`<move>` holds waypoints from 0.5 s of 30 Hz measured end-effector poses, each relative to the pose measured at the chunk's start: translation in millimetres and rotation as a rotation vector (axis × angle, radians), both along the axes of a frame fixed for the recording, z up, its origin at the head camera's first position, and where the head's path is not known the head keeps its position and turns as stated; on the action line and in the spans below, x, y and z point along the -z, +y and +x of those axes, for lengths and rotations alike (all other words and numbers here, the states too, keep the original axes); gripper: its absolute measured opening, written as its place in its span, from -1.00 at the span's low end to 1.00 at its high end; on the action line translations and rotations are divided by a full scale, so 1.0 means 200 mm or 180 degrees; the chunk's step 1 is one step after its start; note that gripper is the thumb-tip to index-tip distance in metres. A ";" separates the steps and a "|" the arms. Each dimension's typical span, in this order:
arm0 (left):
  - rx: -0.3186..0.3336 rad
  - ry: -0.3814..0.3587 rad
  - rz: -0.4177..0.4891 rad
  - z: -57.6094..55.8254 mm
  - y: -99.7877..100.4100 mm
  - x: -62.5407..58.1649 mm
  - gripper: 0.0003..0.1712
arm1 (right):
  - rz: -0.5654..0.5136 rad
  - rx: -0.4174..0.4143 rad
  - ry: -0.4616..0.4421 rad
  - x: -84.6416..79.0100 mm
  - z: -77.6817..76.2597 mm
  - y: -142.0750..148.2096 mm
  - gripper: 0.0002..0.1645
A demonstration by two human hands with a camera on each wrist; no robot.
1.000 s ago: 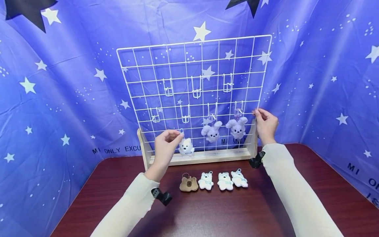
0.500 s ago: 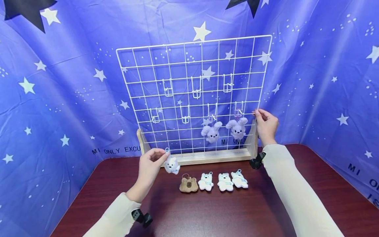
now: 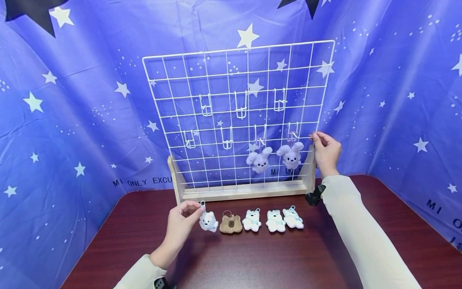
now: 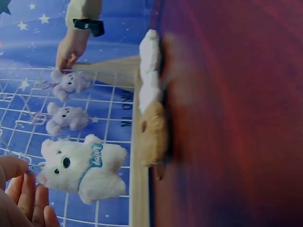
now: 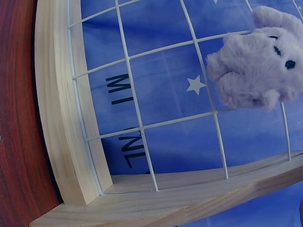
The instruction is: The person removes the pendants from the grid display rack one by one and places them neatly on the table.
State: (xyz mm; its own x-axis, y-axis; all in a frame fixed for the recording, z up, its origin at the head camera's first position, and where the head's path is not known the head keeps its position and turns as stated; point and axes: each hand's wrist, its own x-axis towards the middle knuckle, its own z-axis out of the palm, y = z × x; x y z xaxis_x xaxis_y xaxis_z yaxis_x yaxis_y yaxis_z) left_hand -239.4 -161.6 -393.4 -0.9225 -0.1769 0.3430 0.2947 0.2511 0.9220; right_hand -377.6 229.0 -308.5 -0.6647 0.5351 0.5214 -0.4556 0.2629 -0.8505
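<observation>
My left hand (image 3: 180,224) pinches the blue clip of a white bear plush keychain (image 4: 85,168) between thumb and forefinger. In the head view that bear hangs low at the table, just left of a brown bear-like plush keychain (image 3: 231,224). At the right edge of the white wire grid rack (image 3: 249,50), my right hand (image 3: 327,152) pinches the frame with thumb and fingers. Two lilac bunny plush keychains, a left one (image 3: 260,160) and a right one (image 3: 290,156), hang from hooks on the grid. The right wrist view shows one bunny close up.
Three more white bear keychains (image 3: 251,220) lie in a row on the red-brown table (image 3: 260,261). Several bare hooks (image 3: 226,138) stick out from the grid. A wooden base (image 3: 245,192) holds it up, before a blue star-patterned curtain (image 3: 90,100).
My left hand has carried the white bear keychain down and leftward from in front of the grid to beside the brown plush. The right hand stays on the frame.
</observation>
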 end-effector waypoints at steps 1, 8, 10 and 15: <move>0.0010 -0.0030 0.0003 0.01 0.00 0.01 -0.89 | -0.0001 -0.0014 0.0020 -0.01 0.02 -0.01 -0.72; 0.0084 -0.0123 -0.0059 0.03 -0.01 0.08 -0.88 | -0.0004 -0.0036 0.0052 -0.06 0.08 -0.05 -0.71; 0.0089 -0.0174 -0.0049 0.02 -0.02 0.10 -0.88 | -0.0018 -0.0035 0.0050 -0.05 0.07 -0.05 -0.71; 0.0074 -0.0273 -0.0024 -0.02 -0.02 0.14 -0.87 | -0.0122 -0.0021 0.0029 0.00 -0.01 -0.01 -0.71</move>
